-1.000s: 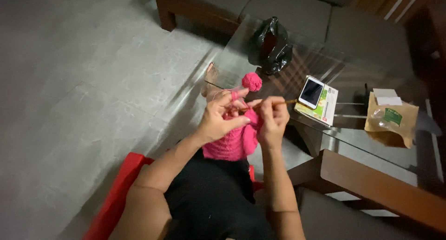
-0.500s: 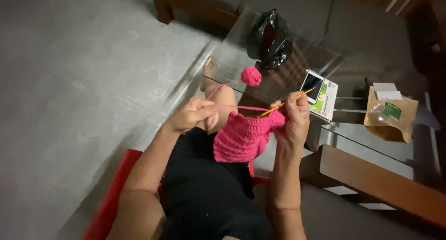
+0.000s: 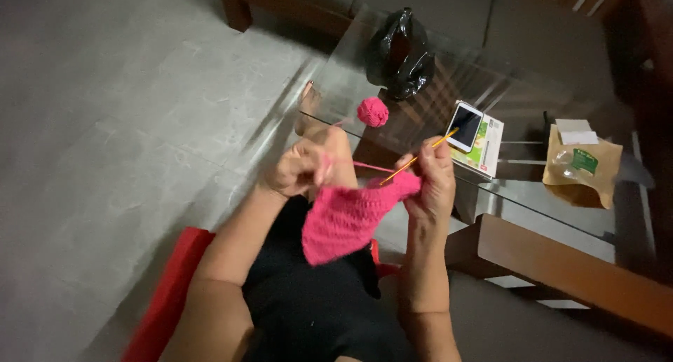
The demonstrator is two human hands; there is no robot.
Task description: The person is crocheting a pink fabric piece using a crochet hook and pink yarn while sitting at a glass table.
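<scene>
Over lap, right hand (image 3: pixel 431 183) gripping crochet hook (image 3: pixel 418 156), pink crochet (image 3: pixel 350 218)

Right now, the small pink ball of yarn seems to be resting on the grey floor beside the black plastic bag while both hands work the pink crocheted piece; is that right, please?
Not quite: the small pink ball of yarn rests on the glass tabletop, not the floor, as the head view shows. It does sit beside the black plastic bag, and the left hand and right hand both hold the pink crocheted piece.
</scene>
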